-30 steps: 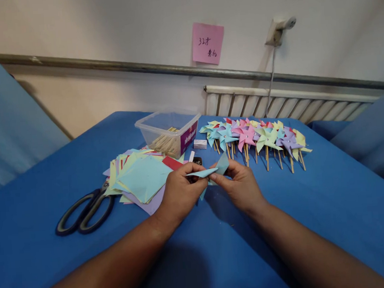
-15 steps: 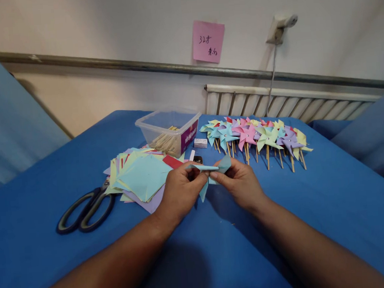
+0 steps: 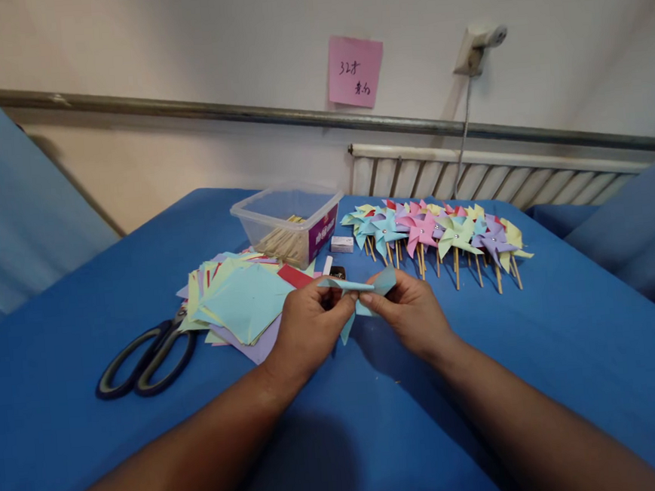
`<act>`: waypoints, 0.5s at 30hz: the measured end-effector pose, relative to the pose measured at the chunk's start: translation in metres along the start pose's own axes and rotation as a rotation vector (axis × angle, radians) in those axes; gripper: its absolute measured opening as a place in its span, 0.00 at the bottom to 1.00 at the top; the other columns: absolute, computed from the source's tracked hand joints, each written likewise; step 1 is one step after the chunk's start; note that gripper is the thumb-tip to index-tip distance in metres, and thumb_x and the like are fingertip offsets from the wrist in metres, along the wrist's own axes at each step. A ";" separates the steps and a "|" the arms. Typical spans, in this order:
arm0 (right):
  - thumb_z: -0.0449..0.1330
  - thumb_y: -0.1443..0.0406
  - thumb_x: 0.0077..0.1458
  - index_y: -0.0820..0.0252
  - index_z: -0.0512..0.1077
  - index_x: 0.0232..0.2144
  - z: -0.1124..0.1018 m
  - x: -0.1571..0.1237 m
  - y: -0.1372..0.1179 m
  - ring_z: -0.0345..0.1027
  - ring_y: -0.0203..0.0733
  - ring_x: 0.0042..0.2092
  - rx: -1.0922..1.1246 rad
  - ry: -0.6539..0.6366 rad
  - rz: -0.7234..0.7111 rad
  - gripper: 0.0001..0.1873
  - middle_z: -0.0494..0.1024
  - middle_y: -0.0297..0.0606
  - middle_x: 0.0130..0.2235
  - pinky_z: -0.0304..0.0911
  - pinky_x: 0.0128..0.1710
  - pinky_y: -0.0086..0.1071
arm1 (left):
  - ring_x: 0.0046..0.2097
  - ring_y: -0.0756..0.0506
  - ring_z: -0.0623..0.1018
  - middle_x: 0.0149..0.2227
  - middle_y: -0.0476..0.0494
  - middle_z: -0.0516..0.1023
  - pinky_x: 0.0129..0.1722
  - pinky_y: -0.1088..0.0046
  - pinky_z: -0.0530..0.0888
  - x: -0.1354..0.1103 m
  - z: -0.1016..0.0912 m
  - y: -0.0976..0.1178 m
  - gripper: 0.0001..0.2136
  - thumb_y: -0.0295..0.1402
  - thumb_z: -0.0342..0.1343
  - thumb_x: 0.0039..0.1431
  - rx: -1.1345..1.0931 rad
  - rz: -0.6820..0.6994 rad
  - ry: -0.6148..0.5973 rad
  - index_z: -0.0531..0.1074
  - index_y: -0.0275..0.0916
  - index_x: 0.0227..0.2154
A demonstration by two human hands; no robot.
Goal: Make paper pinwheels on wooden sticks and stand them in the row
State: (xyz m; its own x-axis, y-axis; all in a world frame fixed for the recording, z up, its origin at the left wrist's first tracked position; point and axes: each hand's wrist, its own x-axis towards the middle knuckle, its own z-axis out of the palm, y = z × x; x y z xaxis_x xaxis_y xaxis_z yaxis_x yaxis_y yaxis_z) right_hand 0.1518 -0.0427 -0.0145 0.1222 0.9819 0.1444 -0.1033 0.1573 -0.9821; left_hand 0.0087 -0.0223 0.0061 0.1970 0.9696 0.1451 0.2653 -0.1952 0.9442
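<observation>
Both hands pinch one light-blue paper pinwheel [image 3: 349, 285] above the table, its blades partly folded in. My left hand [image 3: 310, 319] is closed on the paper's left side, thumb near the middle. My right hand [image 3: 412, 307] grips the right side, its thumb meeting the other thumb at the centre. Fingers cover much of the paper, so I cannot tell how its centre is held. Left of the hands lies a stack of coloured paper squares [image 3: 246, 301], light blue on top. Large scissors [image 3: 146, 358] with dark handles rest beside the stack, their blades hidden under it.
A clear plastic tub [image 3: 280, 219] holding wooden sticks stands behind the stack. Next to it are a small white box [image 3: 342, 244] and a small black object [image 3: 337, 272]. Several finished pinwheels [image 3: 421, 229] on sticks lie at the back right of the blue-covered table [image 3: 542, 380].
Hardly anything differs. Both hands keep the light-blue pinwheel in the same place, with only a slight shift of its right blade.
</observation>
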 end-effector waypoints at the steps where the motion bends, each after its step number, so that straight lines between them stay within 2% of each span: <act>1: 0.66 0.65 0.43 0.58 0.71 0.26 0.000 0.000 0.000 0.63 0.33 0.28 -0.002 -0.002 -0.004 0.07 0.72 0.29 0.25 0.60 0.29 0.29 | 0.26 0.52 0.68 0.22 0.52 0.71 0.26 0.76 0.64 0.000 0.000 -0.001 0.08 0.37 0.58 0.49 0.001 0.006 -0.004 0.75 0.37 0.26; 6: 0.65 0.64 0.43 0.57 0.71 0.28 0.000 0.000 0.002 0.66 0.35 0.29 0.032 0.001 -0.013 0.08 0.75 0.30 0.27 0.62 0.32 0.31 | 0.28 0.50 0.72 0.25 0.50 0.74 0.30 0.75 0.67 0.001 0.000 -0.006 0.07 0.36 0.58 0.50 -0.050 0.019 -0.040 0.74 0.37 0.28; 9: 0.65 0.64 0.42 0.58 0.70 0.28 0.001 0.001 0.003 0.66 0.35 0.29 0.057 0.004 -0.007 0.09 0.74 0.29 0.27 0.62 0.32 0.30 | 0.27 0.50 0.71 0.24 0.51 0.73 0.28 0.75 0.67 0.002 0.001 -0.008 0.07 0.35 0.59 0.49 -0.081 0.008 -0.050 0.74 0.37 0.28; 15: 0.67 0.64 0.39 0.58 0.71 0.27 0.003 0.005 0.008 0.66 0.34 0.28 0.124 0.019 0.027 0.10 0.75 0.28 0.25 0.62 0.31 0.30 | 0.29 0.49 0.73 0.26 0.49 0.75 0.30 0.74 0.68 0.006 0.001 -0.010 0.10 0.36 0.62 0.45 -0.145 -0.047 -0.091 0.74 0.36 0.30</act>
State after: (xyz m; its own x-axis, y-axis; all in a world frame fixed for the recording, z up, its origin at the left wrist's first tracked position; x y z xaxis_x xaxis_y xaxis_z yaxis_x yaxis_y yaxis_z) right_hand 0.1489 -0.0366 -0.0209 0.1361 0.9841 0.1143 -0.2284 0.1435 -0.9629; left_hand 0.0081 -0.0143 -0.0024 0.2735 0.9587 0.0784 0.1391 -0.1201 0.9830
